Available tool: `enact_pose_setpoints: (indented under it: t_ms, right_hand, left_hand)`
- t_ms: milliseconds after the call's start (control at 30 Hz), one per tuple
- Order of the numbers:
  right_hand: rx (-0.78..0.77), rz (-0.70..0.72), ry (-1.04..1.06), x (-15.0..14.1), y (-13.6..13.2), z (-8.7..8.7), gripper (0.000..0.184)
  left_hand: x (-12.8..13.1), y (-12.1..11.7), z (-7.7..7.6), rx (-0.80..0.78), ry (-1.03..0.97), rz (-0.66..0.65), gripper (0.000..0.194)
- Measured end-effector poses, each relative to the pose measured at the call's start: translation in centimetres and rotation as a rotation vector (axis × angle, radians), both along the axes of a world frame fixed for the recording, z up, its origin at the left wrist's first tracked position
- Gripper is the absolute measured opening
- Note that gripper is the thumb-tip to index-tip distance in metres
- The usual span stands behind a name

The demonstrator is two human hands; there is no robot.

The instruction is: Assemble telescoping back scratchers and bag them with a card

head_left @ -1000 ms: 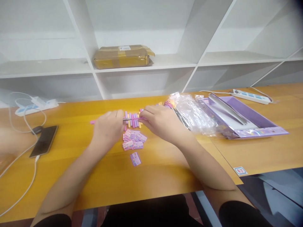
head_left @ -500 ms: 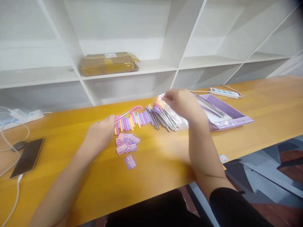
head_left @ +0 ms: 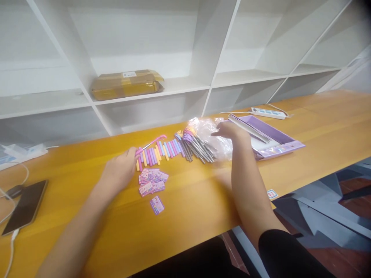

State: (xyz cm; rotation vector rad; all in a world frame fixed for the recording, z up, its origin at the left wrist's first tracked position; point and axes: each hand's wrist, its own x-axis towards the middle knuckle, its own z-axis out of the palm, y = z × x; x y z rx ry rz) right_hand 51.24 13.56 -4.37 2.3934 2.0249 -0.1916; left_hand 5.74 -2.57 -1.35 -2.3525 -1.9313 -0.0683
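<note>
My left hand (head_left: 120,170) is closed on a thin grey rod with a pink hooked top (head_left: 153,142), lifted at a slant over a row of pink, purple, yellow and blue caps (head_left: 160,150). My right hand (head_left: 228,130) reaches over the clear plastic bag (head_left: 216,141), fingers loosely curled and touching the bag beside a bunch of grey rods with coloured tops (head_left: 194,146). Small printed sticker cards (head_left: 152,180) lie in a pile just below the caps.
An open purple box (head_left: 271,137) lies right of the bag, with a white power strip (head_left: 268,113) behind it. A phone on a cable (head_left: 24,206) lies at the far left. A taped brown parcel (head_left: 126,83) sits on the white shelf. The table's front edge is close.
My right hand left the rod and moved right to the plastic bag. My left hand keeps the pink-topped rod. The view swung right.
</note>
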Motion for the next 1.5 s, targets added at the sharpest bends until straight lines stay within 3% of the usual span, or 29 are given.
enact_pose_setpoints:
  t_ms: [100,167,367,533,700,900,1133,1367,1500]
  right_hand:
    - [-0.057,-0.054,-0.016,0.5,0.5,-1.3,0.081]
    - [-0.088,-0.074,-0.023,0.8,0.7,-1.8,0.084]
    - [-0.173,-0.056,-0.019,1.5,1.3,-2.0,0.045]
    - [-0.222,-0.012,0.019,1.2,1.8,-2.2,0.027]
    - [-0.125,-0.009,0.030,1.2,1.4,-1.8,0.015]
    - [0.036,-0.078,0.055,1.9,0.0,0.2,0.011]
    - [0.230,-0.173,0.080,2.4,-1.4,1.6,0.018]
    - [0.372,-0.191,0.163,3.1,-1.7,1.7,0.018]
    - [0.477,-0.216,0.224,3.6,-1.5,1.4,0.033]
  left_hand:
    - [0.2,0.1,0.1,-0.022,0.009,0.001,0.035]
    - [0.2,0.2,0.0,-0.031,0.012,0.004,0.034]
    - [-0.1,0.3,-0.1,-0.029,-0.016,0.009,0.037]
    - [-0.1,0.2,0.0,-0.050,-0.023,0.039,0.035]
    - [0.0,0.2,0.1,-0.062,-0.012,0.042,0.034]
    - [-0.1,0.2,0.1,-0.050,0.008,0.039,0.035]
    - [-0.5,0.2,-0.3,-0.020,-0.032,0.017,0.039]
    - [-0.5,0.4,-0.5,-0.043,-0.018,0.019,0.039]
    - [-0.4,0.5,-0.5,-0.060,0.018,0.036,0.043]
